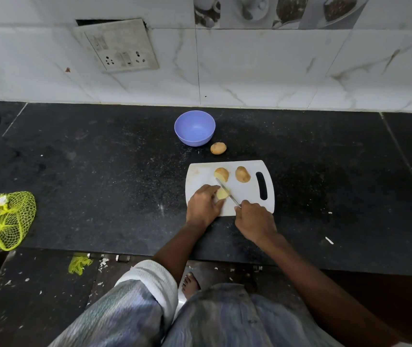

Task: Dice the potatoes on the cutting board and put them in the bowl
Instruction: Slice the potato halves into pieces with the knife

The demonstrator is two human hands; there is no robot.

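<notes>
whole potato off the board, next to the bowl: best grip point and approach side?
Pinch the whole potato across its short axis, at the middle. It lies on its side on the black counter, long axis roughly left to right. Probably come from above, fingers on the near and far flanks: the purple bowl crowds its far-left side, while the gap toward the cutting board is free.

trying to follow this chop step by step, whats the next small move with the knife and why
Probably press the knife down through the potato piece that the left hand holds on the cutting board. The right hand grips the handle with the blade lying across that piece, which looks uncut into dice, and the bowl looks empty.
</notes>
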